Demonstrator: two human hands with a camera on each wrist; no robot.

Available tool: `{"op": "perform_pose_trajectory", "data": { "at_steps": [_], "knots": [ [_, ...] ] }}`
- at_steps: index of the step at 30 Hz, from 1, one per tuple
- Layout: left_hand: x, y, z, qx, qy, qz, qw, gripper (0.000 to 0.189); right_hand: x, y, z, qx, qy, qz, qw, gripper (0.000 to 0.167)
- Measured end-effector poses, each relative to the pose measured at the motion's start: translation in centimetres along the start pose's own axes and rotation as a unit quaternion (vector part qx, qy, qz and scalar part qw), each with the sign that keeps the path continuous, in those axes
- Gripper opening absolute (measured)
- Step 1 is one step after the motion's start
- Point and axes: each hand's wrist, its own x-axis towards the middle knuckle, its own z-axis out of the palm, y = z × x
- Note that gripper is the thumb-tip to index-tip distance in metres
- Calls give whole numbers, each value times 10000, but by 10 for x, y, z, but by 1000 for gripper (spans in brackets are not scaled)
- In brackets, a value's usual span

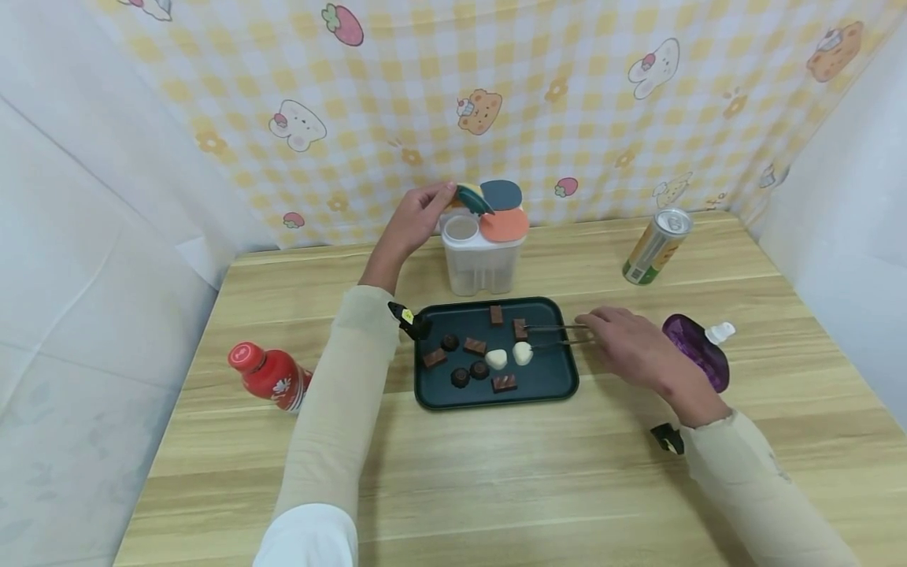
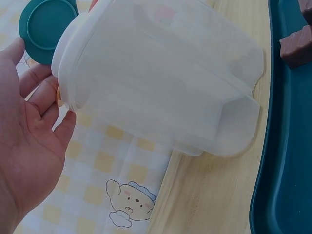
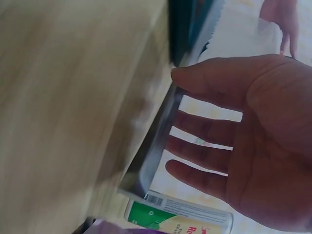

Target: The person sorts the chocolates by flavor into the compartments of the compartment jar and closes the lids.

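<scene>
My left hand (image 1: 420,211) holds up the green lid (image 2: 46,24) of a clear plastic container (image 1: 482,264), its thumb at the lid's edge and other fingers along the container's rim. A round opening shows under that lid; orange and dark blue lids (image 1: 501,195) lie over other compartments. My right hand (image 1: 631,346) pinches metal tongs (image 3: 156,141) by the arms. Their spread tips reach over a dark tray (image 1: 496,400), one at a brown chocolate (image 1: 520,329), the other at a white heart-shaped chocolate (image 1: 522,353). Another white chocolate (image 1: 496,359) lies beside it.
Several brown chocolate blocks and three dark round ones (image 1: 460,378) also lie on the tray. A red bottle (image 1: 272,376) stands left, a can (image 1: 657,246) at the back right. Right of my right hand lies a purple pouch (image 1: 697,350) with a white cap. A patterned curtain hangs behind.
</scene>
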Motion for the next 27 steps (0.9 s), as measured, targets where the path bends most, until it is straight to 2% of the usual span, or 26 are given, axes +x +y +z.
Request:
{"op": "perform_pose_trajectory", "data": {
  "at_steps": [10,18,27],
  "knots": [
    [1,-1,-1,-85,-17,-3,10000,51,-2,9,4,-39,203,-58,9998,38],
    [0,0,-1,-121,-22,-31,9999,51,0,10,7,-61,187,4,9998,35],
    [-1,-1,0,-141,-7,5,9999,51,0,11,6,-10,349,-163,9993,31]
  ]
}}
